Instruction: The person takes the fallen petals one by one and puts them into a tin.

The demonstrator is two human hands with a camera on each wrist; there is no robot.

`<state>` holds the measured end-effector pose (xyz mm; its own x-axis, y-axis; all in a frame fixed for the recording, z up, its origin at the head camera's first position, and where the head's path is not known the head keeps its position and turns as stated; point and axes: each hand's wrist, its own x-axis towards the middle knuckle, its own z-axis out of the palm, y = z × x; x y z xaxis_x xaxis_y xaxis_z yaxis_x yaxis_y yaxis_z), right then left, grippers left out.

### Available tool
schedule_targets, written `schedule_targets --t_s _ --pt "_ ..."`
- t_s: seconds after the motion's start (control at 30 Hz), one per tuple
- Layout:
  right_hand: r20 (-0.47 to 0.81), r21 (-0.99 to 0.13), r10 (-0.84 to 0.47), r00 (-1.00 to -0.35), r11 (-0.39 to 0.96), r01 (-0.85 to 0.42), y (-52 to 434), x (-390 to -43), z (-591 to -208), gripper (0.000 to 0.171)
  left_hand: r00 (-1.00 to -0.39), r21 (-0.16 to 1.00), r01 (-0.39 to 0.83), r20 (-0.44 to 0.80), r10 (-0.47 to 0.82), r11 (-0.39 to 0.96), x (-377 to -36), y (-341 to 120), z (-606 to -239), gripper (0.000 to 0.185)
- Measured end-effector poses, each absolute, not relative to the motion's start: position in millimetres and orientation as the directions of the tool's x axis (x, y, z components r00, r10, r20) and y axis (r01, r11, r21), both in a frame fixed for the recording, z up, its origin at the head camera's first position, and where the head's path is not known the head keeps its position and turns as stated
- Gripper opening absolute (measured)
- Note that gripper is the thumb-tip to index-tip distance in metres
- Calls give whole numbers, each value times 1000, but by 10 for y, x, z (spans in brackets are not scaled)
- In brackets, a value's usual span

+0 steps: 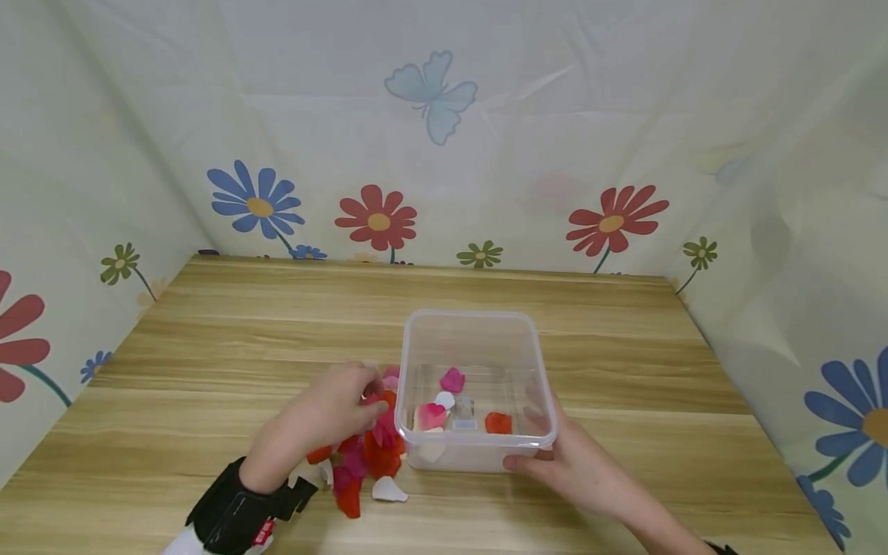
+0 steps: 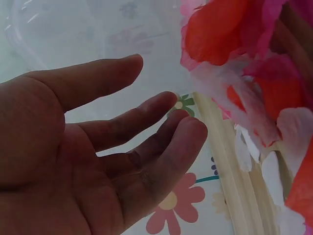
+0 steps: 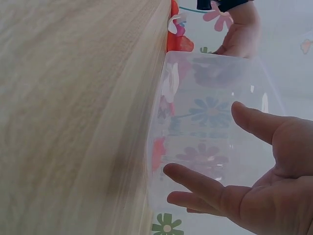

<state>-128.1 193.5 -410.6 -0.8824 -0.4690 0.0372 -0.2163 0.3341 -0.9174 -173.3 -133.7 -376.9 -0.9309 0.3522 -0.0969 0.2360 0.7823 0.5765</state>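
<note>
A clear plastic box (image 1: pixel 475 439) stands lidless on the wooden table, holding several loose petals: magenta (image 1: pixel 452 379), white, pink and orange-red (image 1: pixel 498 422). To its left lies a heap of red, pink and white petals (image 1: pixel 383 456). My left hand (image 1: pixel 329 405) hovers over the heap's left side; in the left wrist view its fingers (image 2: pixel 142 115) are loosely bent with nothing between them, beside the petals. At the box's front right corner is my right hand (image 1: pixel 579 462), thumb along the front wall. In the right wrist view its fingers (image 3: pixel 200 188) extend along the box, spread from the thumb.
A single white petal (image 1: pixel 389 490) lies in front of the heap, near the box. Behind and on both sides of the table (image 1: pixel 277 308) hangs a white cloth (image 1: pixel 527 139) printed with flowers and a butterfly. A black band (image 1: pixel 236 505) wraps the left wrist.
</note>
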Motion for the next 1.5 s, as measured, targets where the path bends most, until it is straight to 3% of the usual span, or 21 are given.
schedule_targets --t_s 0.4,0.63,0.8,1.23,1.37,1.5 --pt "58 -907 -468 -882 345 -242 1935 -1285 -4109 106 -926 516 260 -107 363 816 -1739 -1290 -3936 30" --pt "49 -920 -474 -879 321 -225 1935 -1283 -4114 107 -918 481 324 -49 394 815 -1757 -1299 -3944 22" --pt "50 -918 -471 -881 326 -226 1933 -1280 -4118 106 -923 497 306 -54 381 812 -1771 -1288 -3973 17" --pt "-9 -925 -459 -888 340 -167 1955 -1270 -4090 110 -914 422 344 -53 401 839 -1755 -1248 -4078 29" --pt "-3 -925 -463 -886 339 -174 1955 -1267 -4094 109 -917 445 333 -52 396 831 -1775 -1266 -4057 19" --pt "3 -923 -464 -886 339 -181 1959 -1269 -4095 109 -922 493 310 -54 384 813 -1802 -1311 -3998 23"
